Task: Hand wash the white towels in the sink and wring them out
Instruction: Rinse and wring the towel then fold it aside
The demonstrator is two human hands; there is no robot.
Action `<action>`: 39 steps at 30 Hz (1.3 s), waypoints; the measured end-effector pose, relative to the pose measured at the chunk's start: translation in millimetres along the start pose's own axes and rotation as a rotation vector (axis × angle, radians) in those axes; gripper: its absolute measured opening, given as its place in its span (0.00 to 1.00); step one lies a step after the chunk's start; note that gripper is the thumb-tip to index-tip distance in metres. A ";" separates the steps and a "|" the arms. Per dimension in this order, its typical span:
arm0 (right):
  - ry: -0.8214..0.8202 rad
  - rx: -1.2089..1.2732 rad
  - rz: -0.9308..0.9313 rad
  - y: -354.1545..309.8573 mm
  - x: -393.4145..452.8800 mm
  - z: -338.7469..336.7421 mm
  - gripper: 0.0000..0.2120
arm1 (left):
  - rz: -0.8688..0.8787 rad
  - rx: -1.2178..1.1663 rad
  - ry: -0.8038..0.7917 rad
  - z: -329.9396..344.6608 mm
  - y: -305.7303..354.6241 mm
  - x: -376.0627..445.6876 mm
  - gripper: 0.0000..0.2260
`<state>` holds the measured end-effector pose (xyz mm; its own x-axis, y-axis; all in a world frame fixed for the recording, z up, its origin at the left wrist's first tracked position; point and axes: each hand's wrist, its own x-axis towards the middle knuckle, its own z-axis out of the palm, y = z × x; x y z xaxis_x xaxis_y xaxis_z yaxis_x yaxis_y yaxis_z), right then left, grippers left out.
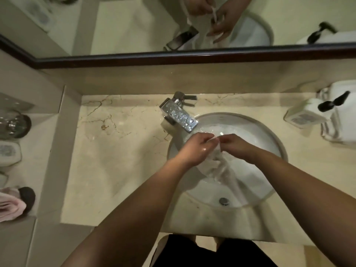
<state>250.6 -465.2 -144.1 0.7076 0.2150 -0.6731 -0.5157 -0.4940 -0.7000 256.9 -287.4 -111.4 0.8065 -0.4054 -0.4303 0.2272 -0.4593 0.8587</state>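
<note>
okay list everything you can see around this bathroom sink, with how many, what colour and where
white towel: one, white and wet, held over the basin, hanging down from both hands
sink: one, white, round, set in the counter
drain: one, metal, near edge of the basin
faucet: one, chrome, beaded with droplets, behind the basin to the left
countertop: one, cream marble with brown veins
soap dispenser: one, white with black pump, right of the sink
folded towels: a stack, white, far right, count unclear
mirror: one, dark frame, above the counter
glass jar: one, clear, left shelf
pink cloth: one, lower left
left hand: grips the towel
right hand: pinches the towel's top
</note>
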 end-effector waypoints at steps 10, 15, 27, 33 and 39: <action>-0.006 -0.773 -0.095 2.1 -63.5 -54.9 0.09 | 0.137 0.124 0.036 -12.2 76.7 -28.3 0.18; 0.042 -0.736 -0.026 26.6 -81.3 -76.8 0.05 | 0.189 0.095 0.132 -23.9 99.5 -40.1 0.20; -0.022 0.075 -0.289 -2.4 -110.3 -73.5 0.30 | 0.105 0.193 0.043 17.6 130.9 -34.7 0.17; -0.061 0.085 -0.196 -19.0 -121.7 -60.2 0.17 | -0.009 0.254 0.187 34.7 130.9 -30.8 0.28; 0.027 0.474 -0.236 -23.1 -134.8 -48.4 0.13 | -0.174 -0.119 0.145 51.3 70.1 -54.5 0.36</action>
<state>190.5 -523.5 -25.6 0.8400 0.2492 -0.4820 -0.4981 0.0015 -0.8671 200.9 -338.1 -42.1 0.8176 -0.2064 -0.5376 0.4253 -0.4130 0.8053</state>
